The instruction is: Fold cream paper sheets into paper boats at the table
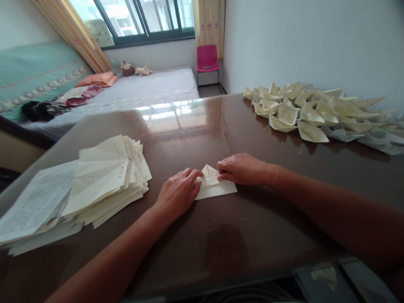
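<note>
Glossy brown table, bed and pink chair behind. Partly folded paper lay on table, pointed top away from person. Left hand pressed its left side, fingers bent; right hand had fingers curled together at its right edge. Paper stack sat left, folded paper boats far right.

The right hand's fingertips are curled out of sight at two o'clock on the folded paper. Print on the newspaper sheet toward nine o'clock is too blurred to read; the picture's left edge crops it.
</note>
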`<move>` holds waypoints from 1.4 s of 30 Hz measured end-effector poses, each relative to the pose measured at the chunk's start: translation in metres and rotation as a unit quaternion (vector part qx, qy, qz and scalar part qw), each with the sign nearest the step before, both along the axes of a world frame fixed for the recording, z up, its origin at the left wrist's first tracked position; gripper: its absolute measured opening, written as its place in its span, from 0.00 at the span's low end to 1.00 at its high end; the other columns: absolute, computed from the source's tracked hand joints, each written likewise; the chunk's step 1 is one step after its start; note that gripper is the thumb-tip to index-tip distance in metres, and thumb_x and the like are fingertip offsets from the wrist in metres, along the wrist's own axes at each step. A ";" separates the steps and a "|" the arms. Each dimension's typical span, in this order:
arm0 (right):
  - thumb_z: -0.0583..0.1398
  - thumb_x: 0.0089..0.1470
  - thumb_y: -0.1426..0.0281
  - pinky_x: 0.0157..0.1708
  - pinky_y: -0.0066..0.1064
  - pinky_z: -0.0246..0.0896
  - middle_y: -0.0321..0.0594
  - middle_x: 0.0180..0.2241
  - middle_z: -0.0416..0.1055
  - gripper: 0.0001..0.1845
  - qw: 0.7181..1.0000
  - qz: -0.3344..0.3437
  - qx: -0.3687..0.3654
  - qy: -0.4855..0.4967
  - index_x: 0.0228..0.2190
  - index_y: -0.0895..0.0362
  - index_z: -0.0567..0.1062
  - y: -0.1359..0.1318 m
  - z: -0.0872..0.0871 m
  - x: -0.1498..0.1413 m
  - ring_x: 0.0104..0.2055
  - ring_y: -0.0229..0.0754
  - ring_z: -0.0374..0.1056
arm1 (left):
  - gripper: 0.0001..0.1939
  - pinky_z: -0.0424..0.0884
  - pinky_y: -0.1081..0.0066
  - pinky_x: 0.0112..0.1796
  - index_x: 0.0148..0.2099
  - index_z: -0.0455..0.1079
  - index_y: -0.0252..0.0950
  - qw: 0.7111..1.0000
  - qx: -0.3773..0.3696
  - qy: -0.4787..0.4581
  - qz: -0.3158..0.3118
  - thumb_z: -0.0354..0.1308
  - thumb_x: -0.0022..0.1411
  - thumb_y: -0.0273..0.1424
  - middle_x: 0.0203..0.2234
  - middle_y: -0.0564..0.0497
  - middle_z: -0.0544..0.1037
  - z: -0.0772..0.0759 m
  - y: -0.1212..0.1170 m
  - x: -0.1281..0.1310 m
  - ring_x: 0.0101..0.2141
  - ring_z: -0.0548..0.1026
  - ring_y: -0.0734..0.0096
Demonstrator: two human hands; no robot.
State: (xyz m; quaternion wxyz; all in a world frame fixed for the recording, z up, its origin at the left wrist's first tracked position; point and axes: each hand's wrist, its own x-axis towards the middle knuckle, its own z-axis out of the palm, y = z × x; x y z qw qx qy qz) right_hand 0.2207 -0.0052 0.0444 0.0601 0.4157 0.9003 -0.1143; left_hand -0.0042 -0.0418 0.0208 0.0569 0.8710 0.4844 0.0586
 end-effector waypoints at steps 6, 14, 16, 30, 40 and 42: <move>0.52 0.61 0.60 0.28 0.28 0.51 0.42 0.36 0.77 0.13 0.999 0.009 0.027 -0.027 0.35 0.55 0.71 0.000 -0.002 -0.003 0.37 0.44 0.72 | 0.17 0.70 0.68 0.39 0.58 0.62 0.44 0.996 0.083 0.026 -0.029 0.46 0.68 0.31 0.46 0.48 0.70 -0.001 -0.006 0.003 0.45 0.69 0.63; 0.52 0.61 0.60 0.29 0.28 0.53 0.43 0.36 0.77 0.14 0.999 0.013 0.015 -0.025 0.36 0.55 0.72 0.001 0.000 -0.003 0.37 0.45 0.73 | 0.18 0.69 0.64 0.45 0.59 0.62 0.40 0.976 0.099 0.069 -0.181 0.47 0.69 0.29 0.44 0.47 0.72 -0.001 -0.008 0.004 0.46 0.68 0.64; 0.52 0.61 0.60 0.28 0.29 0.51 0.43 0.36 0.77 0.13 1.000 0.011 0.018 -0.016 0.36 0.55 0.72 0.001 0.000 -0.002 0.37 0.46 0.73 | 0.19 0.70 0.65 0.45 0.60 0.61 0.39 0.975 0.091 0.097 -0.179 0.46 0.69 0.28 0.43 0.47 0.72 0.001 -0.011 0.007 0.45 0.68 0.64; 0.52 0.61 0.60 0.28 0.28 0.50 0.41 0.36 0.76 0.14 1.000 -0.004 0.010 0.001 0.37 0.54 0.73 0.001 -0.002 0.000 0.37 0.43 0.71 | 0.25 0.74 0.64 0.43 0.65 0.54 0.42 0.971 0.099 0.156 -0.154 0.45 0.67 0.24 0.48 0.46 0.70 0.007 -0.025 0.012 0.46 0.68 0.62; 0.54 0.60 0.74 0.36 0.36 0.55 0.48 0.39 0.72 0.09 0.986 0.089 0.143 -0.012 0.34 0.59 0.75 -0.051 0.017 -0.016 0.40 0.47 0.66 | 0.19 0.74 0.65 0.43 0.59 0.61 0.41 0.976 0.088 0.141 -0.142 0.48 0.67 0.28 0.48 0.47 0.70 0.005 -0.025 0.012 0.47 0.67 0.61; 0.54 0.59 0.75 0.36 0.38 0.55 0.50 0.38 0.72 0.10 0.986 0.085 0.138 -0.032 0.34 0.60 0.76 -0.060 0.016 -0.018 0.39 0.47 0.66 | 0.19 0.74 0.65 0.43 0.59 0.61 0.41 0.976 0.083 0.140 -0.143 0.48 0.67 0.27 0.48 0.47 0.70 0.005 -0.024 0.012 0.48 0.67 0.61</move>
